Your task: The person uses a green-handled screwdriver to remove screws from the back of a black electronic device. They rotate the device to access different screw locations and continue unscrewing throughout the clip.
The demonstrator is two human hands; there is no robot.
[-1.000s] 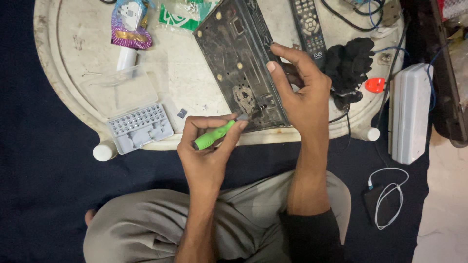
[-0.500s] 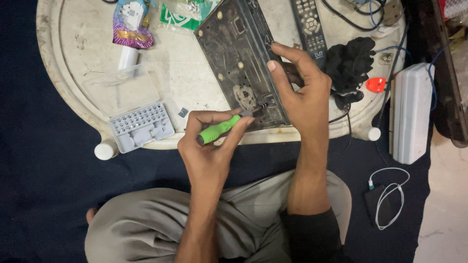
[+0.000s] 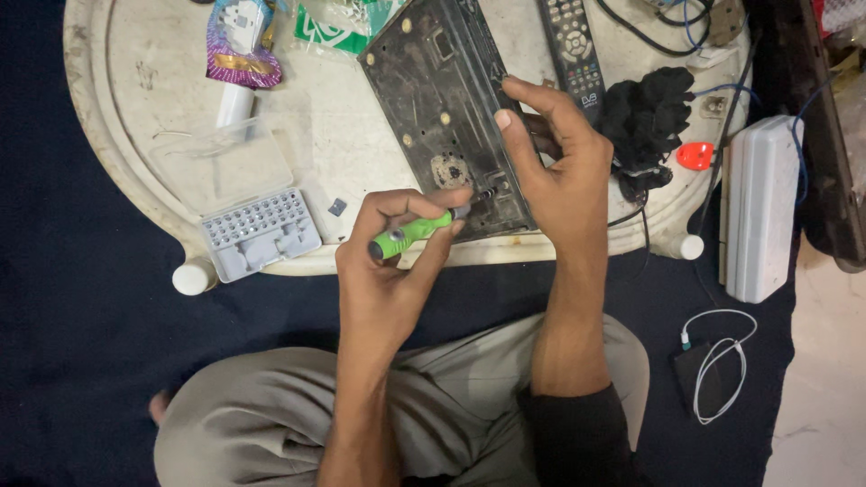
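Green tool: your left hand (image 3: 388, 271) is wrapped round the green screwdriver (image 3: 410, 234), and its thin metal tip touches the near end of the dark metal panel (image 3: 442, 108).
Dark panel: it lies flat on the pale round counter (image 3: 135, 99), and your right hand (image 3: 559, 171) is curled over its right edge, pinning it down.
Slip risk: I think the tip could jump off the screw, because the tool leans a lot instead of standing straight. Then it may scratch the panel.
Finger risk: your right thumb sits near the tip, so a slip could poke it.
Lost screw risk: a loose screw is tiny. It could roll off the counter edge just beside you onto the dark blue floor cloth (image 3: 81, 343).
Bit box risk: the grey bit box (image 3: 257, 234) hangs a little past the counter edge. A bump from your arm could tip it.
Count, hands: two.
Count, screwdrivers: one.
Count, panels: one.
Count, bit boxes: one, lid open.
Count, remotes: one black remote (image 3: 573, 41).
Count, black gloves: one heap (image 3: 649, 122); I cannot tell how many.
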